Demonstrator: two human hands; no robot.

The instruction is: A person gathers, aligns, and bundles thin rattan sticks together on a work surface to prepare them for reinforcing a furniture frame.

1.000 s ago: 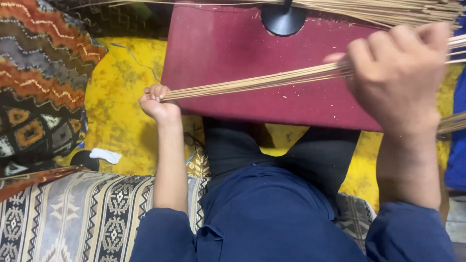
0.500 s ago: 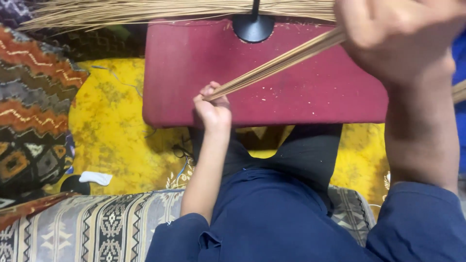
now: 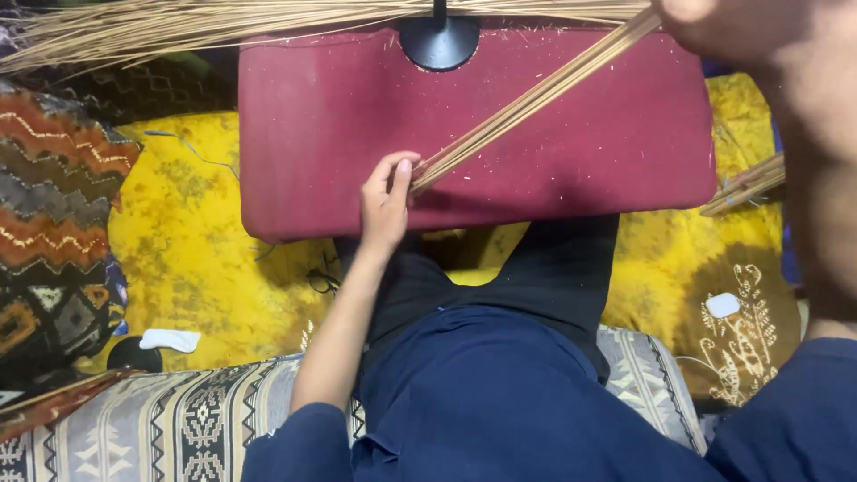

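Far left, a patterned cushion (image 3: 54, 241) sits on the yellow cloth (image 3: 187, 259). The left hand (image 3: 386, 207) pinches the near ends of a bundle of thin sticks (image 3: 527, 103), bracing them on the maroon board (image 3: 571, 143) so they stay aligned. The right hand (image 3: 759, 36) grips the raised far end, though its fingers are out of view.
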